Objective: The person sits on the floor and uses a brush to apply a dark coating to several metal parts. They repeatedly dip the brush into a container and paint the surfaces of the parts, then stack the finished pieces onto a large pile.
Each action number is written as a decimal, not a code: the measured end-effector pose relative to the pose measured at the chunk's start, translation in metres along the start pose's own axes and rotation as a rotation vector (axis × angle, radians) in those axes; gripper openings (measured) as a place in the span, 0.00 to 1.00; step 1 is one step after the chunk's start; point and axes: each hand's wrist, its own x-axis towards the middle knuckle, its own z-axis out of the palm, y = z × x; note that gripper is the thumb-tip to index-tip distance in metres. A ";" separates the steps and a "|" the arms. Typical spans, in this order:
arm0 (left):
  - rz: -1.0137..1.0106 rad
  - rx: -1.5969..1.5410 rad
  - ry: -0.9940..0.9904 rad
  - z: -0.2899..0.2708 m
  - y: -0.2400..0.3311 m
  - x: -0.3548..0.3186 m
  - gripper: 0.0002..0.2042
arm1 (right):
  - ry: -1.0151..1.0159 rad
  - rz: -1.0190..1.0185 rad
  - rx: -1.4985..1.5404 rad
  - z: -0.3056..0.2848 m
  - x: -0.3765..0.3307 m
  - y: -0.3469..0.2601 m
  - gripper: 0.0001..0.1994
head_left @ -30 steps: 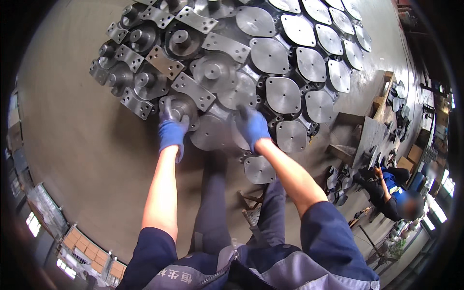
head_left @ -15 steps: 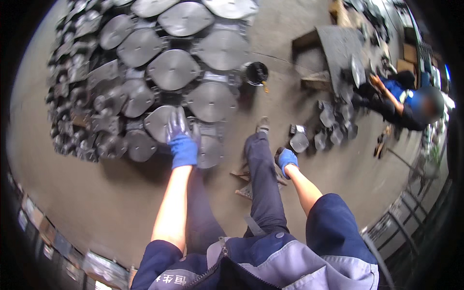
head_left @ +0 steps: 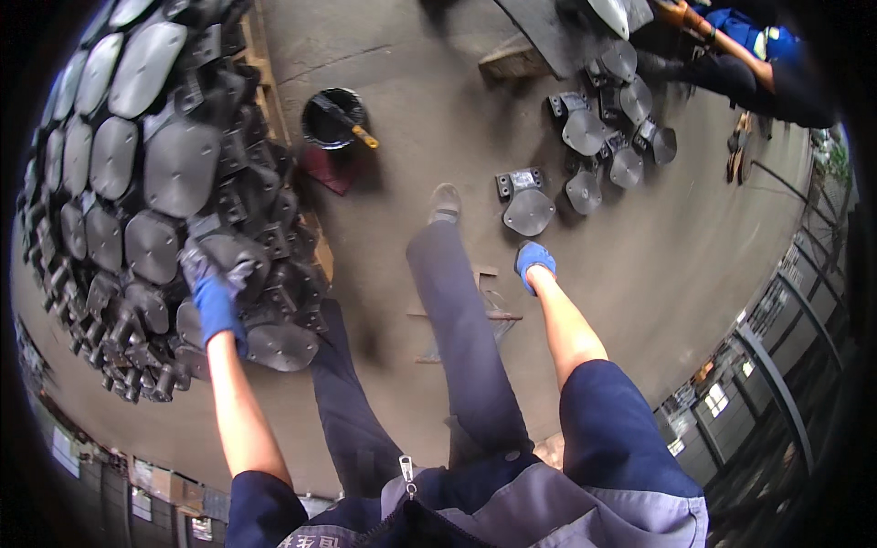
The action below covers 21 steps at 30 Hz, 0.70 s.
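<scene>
My left hand (head_left: pixel 216 294), in a blue glove with a dark coated palm, rests on a stack of dark metal castings with flat rounded plates. Its fingers are stretched out and the thumb is apart, touching a rounded plate (head_left: pixel 235 256) at the stack's near right part. My right hand (head_left: pixel 535 264), gloved the same way, hangs over the floor with its fingers curled in and nothing visible in them. Just beyond it lies a single plate casting with a bracket (head_left: pixel 529 212). The palm side of this hand is hidden.
A black bucket (head_left: pixel 334 119) with a yellow-handled tool (head_left: pixel 364 135) stands right of the stack, beside a wooden pallet edge (head_left: pixel 263 78). Several castings (head_left: pixel 585 132) lie on the floor. A co-worker's arm (head_left: pixel 735 55) shows at the upper right. A low metal-legged stool (head_left: pixel 493 310) is by my leg.
My view has swung right, so the stack now sits farther left and the floor castings look nearer. My left hand remains on the stack; my right hand appears closer to the single casting.
</scene>
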 end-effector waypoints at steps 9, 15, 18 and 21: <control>-0.146 -0.618 -0.254 -0.012 -0.062 -0.023 0.34 | -0.164 0.582 1.224 0.088 0.163 0.086 0.25; -0.460 -0.601 -0.266 -0.039 0.002 -0.026 0.26 | -0.171 0.437 2.353 0.132 0.192 0.065 0.24; -0.159 -0.377 -0.150 -0.024 -0.101 -0.022 0.24 | -0.232 0.427 2.522 0.132 0.189 0.060 0.21; -0.083 -0.567 -0.235 -0.019 -0.066 -0.013 0.22 | -0.193 0.310 2.592 0.120 0.167 0.051 0.23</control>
